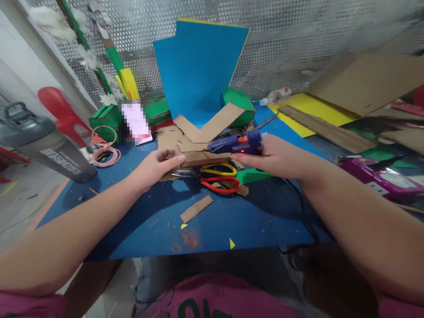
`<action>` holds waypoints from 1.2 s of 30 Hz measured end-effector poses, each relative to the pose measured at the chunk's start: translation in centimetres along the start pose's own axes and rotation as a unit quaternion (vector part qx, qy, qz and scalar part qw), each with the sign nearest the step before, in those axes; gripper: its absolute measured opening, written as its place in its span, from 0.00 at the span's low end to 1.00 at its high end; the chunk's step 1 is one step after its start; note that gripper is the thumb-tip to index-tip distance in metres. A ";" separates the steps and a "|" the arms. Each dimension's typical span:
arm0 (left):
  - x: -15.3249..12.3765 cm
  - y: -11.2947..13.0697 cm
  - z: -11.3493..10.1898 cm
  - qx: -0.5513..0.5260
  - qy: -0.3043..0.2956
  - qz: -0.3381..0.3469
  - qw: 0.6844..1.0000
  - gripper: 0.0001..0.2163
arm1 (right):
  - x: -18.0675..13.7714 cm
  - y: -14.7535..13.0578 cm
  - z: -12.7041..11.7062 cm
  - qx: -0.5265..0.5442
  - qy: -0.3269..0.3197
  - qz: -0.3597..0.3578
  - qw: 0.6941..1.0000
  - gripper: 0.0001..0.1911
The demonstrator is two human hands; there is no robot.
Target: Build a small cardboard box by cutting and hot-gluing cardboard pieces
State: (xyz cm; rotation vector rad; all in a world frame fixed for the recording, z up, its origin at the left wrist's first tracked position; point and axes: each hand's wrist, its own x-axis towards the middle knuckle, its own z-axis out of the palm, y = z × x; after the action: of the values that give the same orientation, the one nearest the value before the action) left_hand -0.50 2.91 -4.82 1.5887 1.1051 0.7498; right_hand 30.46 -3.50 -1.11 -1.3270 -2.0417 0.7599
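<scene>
My right hand (273,154) is wrapped round a blue hot glue gun (232,142) with an orange part and a small red light. The gun points left, its nozzle at the edge of a folded cardboard piece (205,158). My left hand (162,164) grips that cardboard at its left end, thumb on the front. Behind it rises a V-shaped cardboard part (220,123); whether the two are joined I cannot tell. Just below lie scissors (220,184) with red and yellow handles, their blades partly under the cardboard.
A grey shaker bottle (56,145) and a coiled pink cable (106,154) stand left. Blue sheets (202,70) lean on the perforated metal screen. A purple box-like object (380,176) lies right. A black cord (306,212) hangs by the table's front edge. Cardboard scraps (197,209) lie in front.
</scene>
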 end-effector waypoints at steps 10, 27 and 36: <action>0.1 0.1 0.0 0.005 -0.001 0.002 1.000 0.28 | -0.1 0.1 -0.6 -0.001 -0.007 0.001 1.000 0.20; 0.4 -0.4 -0.2 -0.005 -0.006 0.006 1.000 0.28 | -0.2 0.9 -2.0 -0.032 -0.025 0.027 0.999 0.16; 0.4 -0.4 -0.4 0.001 0.003 0.004 1.000 0.28 | -0.5 1.2 -2.1 -0.091 0.010 0.057 0.994 0.24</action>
State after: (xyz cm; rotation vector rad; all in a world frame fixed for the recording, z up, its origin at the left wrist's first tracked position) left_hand -0.77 3.44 -5.13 1.5939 1.1041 0.7598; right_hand 32.89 -3.21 -0.63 -1.5582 -2.0738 0.6183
